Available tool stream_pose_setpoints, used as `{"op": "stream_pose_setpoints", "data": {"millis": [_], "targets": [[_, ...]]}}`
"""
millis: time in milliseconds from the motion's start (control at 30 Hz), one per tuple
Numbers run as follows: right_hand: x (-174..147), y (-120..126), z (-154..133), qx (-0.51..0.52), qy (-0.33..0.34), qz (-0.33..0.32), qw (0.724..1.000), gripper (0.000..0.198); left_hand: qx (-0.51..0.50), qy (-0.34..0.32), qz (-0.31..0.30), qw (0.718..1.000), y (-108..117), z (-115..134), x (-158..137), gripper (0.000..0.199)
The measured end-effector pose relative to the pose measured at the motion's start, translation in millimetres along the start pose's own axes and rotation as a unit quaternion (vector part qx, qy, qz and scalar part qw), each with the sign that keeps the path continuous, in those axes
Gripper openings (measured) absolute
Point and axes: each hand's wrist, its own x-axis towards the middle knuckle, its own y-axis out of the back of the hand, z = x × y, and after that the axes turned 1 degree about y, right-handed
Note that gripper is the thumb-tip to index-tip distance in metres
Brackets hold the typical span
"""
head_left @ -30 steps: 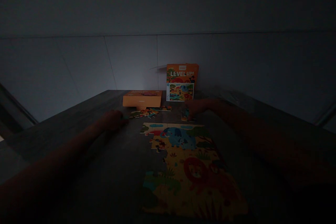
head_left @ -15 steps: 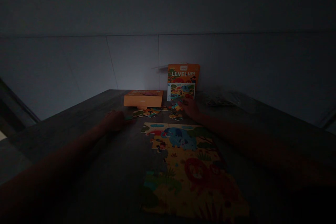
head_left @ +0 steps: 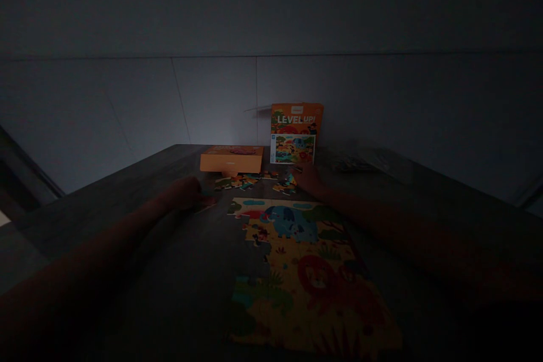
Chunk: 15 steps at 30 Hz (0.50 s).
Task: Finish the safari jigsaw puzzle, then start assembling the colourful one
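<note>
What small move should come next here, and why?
Probably the right hand should draw one of the loose pieces toward the puzzle: its left side is ragged, with a gap between the elephants and the crocodile, and those pieces lie right by the fingertips.

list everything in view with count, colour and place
partly built puzzle: 1, yellow, red, blue, green, near middle
loose pieces: several, overlapping, multicoloured, beyond the puzzle
separate piece: 1, colour unclear, left of the puzzle
lying box: 1, orange, far side, left
upright box: 1, orange, right of the lying box
picture card: 1, multicoloured, before the upright box
clear plastic: uncountable, colourless, far right
table: 1, grey, under these
wall: 1, grey, behind
left hand: 1, dim, at the separate piece
right hand: 1, dim, at the loose pieces
forearms: 2, dim, both sides
</note>
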Motion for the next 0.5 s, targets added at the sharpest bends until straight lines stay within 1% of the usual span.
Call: {"op": "stream_pose_setpoints", "data": {"millis": [100,133,200,233,267,333,400,467,500], "targets": [[0.3,-3.0,3.4,-0.029,-0.03,0.005,0.999,0.032,0.016,0.036,-0.022,0.999,1.4,1.4,1.8,0.053],[-0.4,-3.8,4.1,-0.037,-0.041,0.011,0.998,0.034,0.019,0.041,-0.018,0.999,1.6,2.7,1.9,0.049],[-2.3,-4.8,4.8,-0.059,-0.053,0.032,0.996,0.039,0.019,0.042,0.01,0.999,1.4,6.0,1.3,0.042],[-3.5,-5.0,4.7,-0.071,-0.044,0.043,0.996,0.042,0.015,0.038,0.027,0.999,0.9,7.9,0.5,0.04],[-4.7,-5.0,4.4,-0.081,-0.022,0.054,0.995,0.042,0.009,0.027,0.043,0.999,0.1,9.8,-0.4,0.039],[-7.4,-4.4,2.8,-0.091,0.055,0.061,0.992,0.035,-0.002,0.004,0.073,0.997,-2.6,14.3,-2.8,0.036],[-10.9,-3.2,0.0,-0.092,0.134,0.038,0.986,0.029,-0.008,-0.022,0.118,0.993,-6.3,20.4,-6.0,0.036],[-15.1,-1.2,-3.9,-0.108,0.177,0.001,0.978,0.036,-0.016,-0.07,0.163,0.984,-10.0,29.1,-10.7,0.039],[-17.1,0.2,-6.2,-0.124,0.187,-0.018,0.974,0.04,-0.023,-0.109,0.174,0.978,-11.6,34.6,-14.0,0.042]]}}
